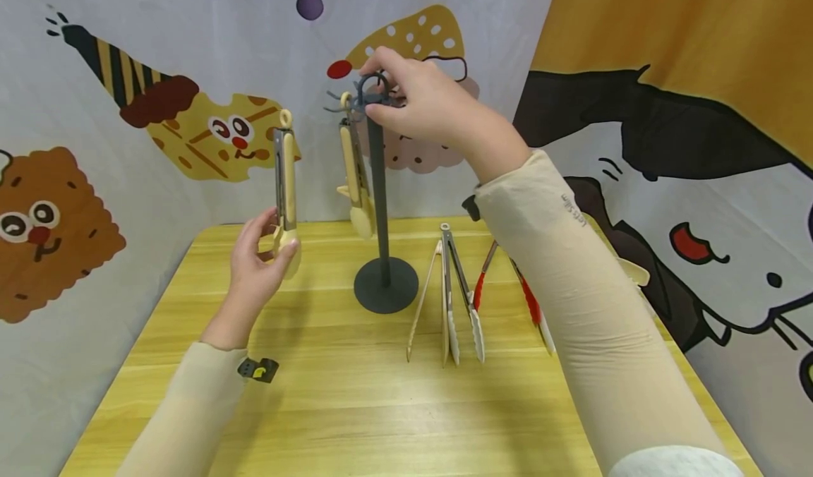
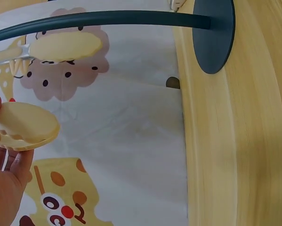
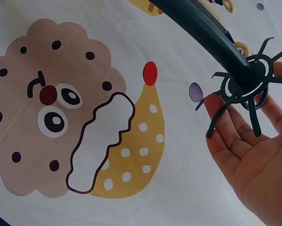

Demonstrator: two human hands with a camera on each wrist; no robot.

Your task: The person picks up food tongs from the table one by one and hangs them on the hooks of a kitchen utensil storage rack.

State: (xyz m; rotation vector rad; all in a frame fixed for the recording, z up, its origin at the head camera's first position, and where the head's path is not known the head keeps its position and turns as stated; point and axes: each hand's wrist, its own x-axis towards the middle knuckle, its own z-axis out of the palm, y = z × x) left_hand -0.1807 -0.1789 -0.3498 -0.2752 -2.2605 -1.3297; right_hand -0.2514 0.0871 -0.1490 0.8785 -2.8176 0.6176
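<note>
At ten o'clock from the foot of a dark stand (image 1: 378, 195), in the head view with twelve at the far side, the left hand (image 1: 257, 258) grasps cream tongs (image 1: 288, 180) by their rounded heads, thumb against one and fingers against the other, the ring uppermost and the tongs held upright in the air, apart from the stand. At twelve o'clock, the right hand (image 1: 422, 99) grips the stand's hooked top, fingers and thumb about the hooks (image 3: 255, 117). A second pair of cream tongs (image 1: 350, 156) hangs at eleven o'clock from a hook, heads downward, just beside the pole. On the wooden table (image 1: 394, 413), pale-tipped tongs (image 1: 447, 286) rest with legs spread between three and four o'clock, and red tongs (image 1: 531, 300) lie at three, partly hidden by the right sleeve (image 1: 603, 308). Cartoon figures cover the cloth (image 1: 235, 11) behind
</note>
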